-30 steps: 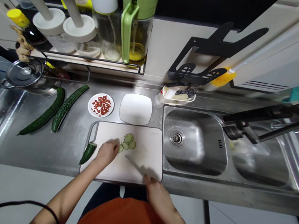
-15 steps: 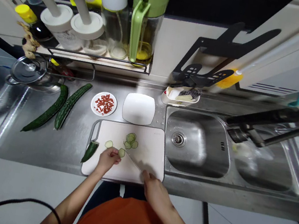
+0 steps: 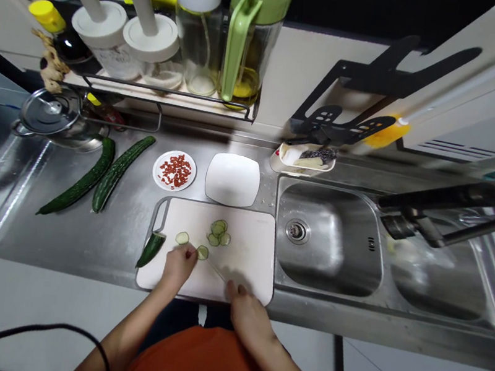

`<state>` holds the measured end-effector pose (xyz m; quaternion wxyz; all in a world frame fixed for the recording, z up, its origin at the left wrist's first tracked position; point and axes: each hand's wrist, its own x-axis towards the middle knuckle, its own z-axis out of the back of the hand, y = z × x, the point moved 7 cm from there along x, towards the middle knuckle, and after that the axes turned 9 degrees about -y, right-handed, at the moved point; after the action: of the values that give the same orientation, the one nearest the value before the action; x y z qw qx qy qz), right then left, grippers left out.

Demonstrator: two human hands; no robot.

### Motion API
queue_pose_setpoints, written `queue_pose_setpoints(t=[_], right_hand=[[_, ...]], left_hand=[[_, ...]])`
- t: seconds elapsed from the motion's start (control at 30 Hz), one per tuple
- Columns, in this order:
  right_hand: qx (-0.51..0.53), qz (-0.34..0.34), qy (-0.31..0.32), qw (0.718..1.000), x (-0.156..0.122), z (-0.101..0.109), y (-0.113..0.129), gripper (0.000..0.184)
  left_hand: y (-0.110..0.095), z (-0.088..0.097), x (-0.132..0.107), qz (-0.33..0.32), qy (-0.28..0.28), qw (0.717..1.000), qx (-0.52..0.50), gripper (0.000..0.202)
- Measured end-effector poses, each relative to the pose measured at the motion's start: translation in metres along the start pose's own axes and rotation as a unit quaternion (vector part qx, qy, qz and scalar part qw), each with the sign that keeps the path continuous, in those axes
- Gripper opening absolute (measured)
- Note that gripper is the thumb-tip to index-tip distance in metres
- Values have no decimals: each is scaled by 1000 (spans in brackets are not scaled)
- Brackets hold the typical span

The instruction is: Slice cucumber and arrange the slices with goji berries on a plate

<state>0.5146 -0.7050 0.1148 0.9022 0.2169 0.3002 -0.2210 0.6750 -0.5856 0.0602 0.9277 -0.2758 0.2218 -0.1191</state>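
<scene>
On the white cutting board (image 3: 248, 242), my left hand (image 3: 179, 264) is closed, its fingertips pinched at the edge of a round cucumber slice (image 3: 202, 252). My right hand (image 3: 247, 311) grips a knife (image 3: 217, 270) by its handle, which the fingers mostly hide. The thin blade points up and left, its tip close to that slice. Behind the blade lies a small overlapping cluster of cucumber slices (image 3: 218, 232). Another single slice (image 3: 182, 238) rests just beyond my left hand. A cut cucumber end piece (image 3: 151, 250) lies at the board's left edge.
Two whole cucumbers (image 3: 121, 173) lie on the steel counter at left. Behind the board stand a small plate of red bits (image 3: 173, 181) and a white square plate (image 3: 232, 179). A double sink (image 3: 333, 237) with a dark faucet (image 3: 450, 208) is at right. Bottles and jars line a rack (image 3: 167, 97).
My left fingers have drawn together into a tighter pinch beside the slice. My right hand has shifted slightly left with the knife. The whole view has moved a little.
</scene>
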Motion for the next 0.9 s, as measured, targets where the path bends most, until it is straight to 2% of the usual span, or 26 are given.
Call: queue_pose_setpoints(t=[0.27,0.43,0.63,0.77,0.9], right_hand=[[6,-13,20,1000,2,3,3,47],[4,-13,24,1000,5,1,8,48],[10,-10,21,1000,-3,-6,-9,48],[11,-12,23,1000,-11,-10,-23,51],[13,-16,25,999,-12,-10,-24,54]], left_hand=[[-3,1,1,17,24,999,14,21],[-2,0,2,15,20,1000,7,20],[-2,0,0,6,15,1000,-2,18],[-3,12,1,-22,-17,999,18,19],[-1,27,6,-31,-52,997,38,19]])
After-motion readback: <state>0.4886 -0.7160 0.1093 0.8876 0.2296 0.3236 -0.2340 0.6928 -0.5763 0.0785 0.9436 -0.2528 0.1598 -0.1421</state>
